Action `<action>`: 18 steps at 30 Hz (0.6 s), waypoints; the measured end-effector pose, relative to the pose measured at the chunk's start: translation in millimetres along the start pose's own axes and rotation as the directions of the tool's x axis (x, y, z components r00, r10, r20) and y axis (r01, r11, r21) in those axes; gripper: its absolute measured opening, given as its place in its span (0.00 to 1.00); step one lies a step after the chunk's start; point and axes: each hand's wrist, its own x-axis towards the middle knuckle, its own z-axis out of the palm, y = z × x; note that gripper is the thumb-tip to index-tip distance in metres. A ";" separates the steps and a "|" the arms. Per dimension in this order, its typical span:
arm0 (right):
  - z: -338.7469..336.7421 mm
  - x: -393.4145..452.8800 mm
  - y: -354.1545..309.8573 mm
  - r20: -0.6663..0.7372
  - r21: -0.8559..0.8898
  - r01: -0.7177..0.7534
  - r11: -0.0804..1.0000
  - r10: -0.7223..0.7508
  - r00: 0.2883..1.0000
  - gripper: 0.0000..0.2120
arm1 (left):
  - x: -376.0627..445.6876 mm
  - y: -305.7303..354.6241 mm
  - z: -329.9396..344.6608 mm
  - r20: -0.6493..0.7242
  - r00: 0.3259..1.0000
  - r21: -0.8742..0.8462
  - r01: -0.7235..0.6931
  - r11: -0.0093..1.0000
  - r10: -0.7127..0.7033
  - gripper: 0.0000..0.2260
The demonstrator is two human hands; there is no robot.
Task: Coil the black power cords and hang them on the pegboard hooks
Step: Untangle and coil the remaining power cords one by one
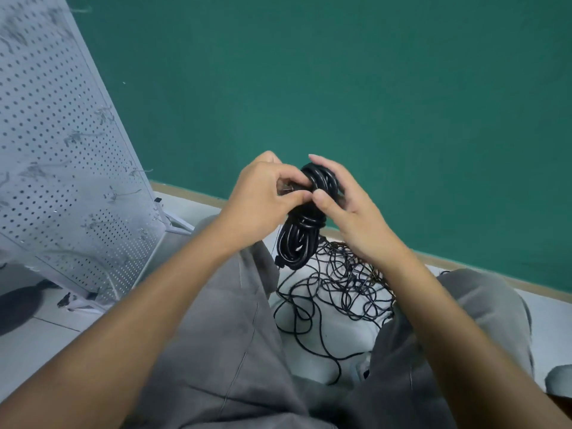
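Note:
A coiled black power cord (298,243) hangs in front of me, wrapped round its middle by turns of its own cable. My left hand (263,199) pinches the cord's end at the coil's upper left. My right hand (343,205) holds the top of the coil, thumb on the near side and fingers over the far side. Below, a loose tangle of thin black cords (337,286) lies on the white floor between my knees. The white pegboard (62,144) with wire hooks leans at the left.
A green wall (371,88) with a tan skirting strip stands close ahead. My grey-trousered legs (216,351) fill the lower view. A dark round object (15,305) lies on the floor at the far left beside the pegboard's foot.

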 end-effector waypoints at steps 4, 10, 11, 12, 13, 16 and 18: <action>-0.7 44.1 0.2 -0.014 0.067 0.006 0.998 -0.005 1.000 0.18 | 35.9 -2.5 -18.8 -0.107 0.994 -0.002 -0.013 1.000 0.012 0.15; 5.3 102.6 14.4 0.037 0.081 -0.105 0.991 0.102 0.994 0.23 | 92.2 -35.8 -40.9 -0.071 0.996 0.212 -0.045 0.976 0.061 0.13; 5.0 112.1 17.7 0.029 0.069 -0.134 0.988 0.133 0.991 0.23 | 101.1 -46.5 -44.2 -0.088 0.994 0.254 -0.037 0.966 0.062 0.13; 4.6 121.1 21.6 0.010 0.047 -0.159 0.986 0.159 0.987 0.23 | 110.0 -58.8 -48.2 -0.109 0.992 0.286 -0.022 0.958 0.056 0.13; 4.5 129.9 26.6 -0.010 0.018 -0.175 0.984 0.175 0.984 0.22 | 118.5 -71.2 -52.6 -0.133 0.990 0.315 0.000 0.949 0.044 0.13; 9.7 154.7 44.9 -0.033 -0.055 -0.204 0.977 0.202 0.979 0.17 | 138.2 -113.2 -62.7 -0.179 0.983 0.397 0.100 0.912 -0.030 0.12; 15.9 171.4 61.9 -0.015 -0.117 -0.225 0.967 0.225 0.974 0.14 | 145.5 -144.4 -62.5 -0.175 0.980 0.447 0.162 0.880 -0.091 0.11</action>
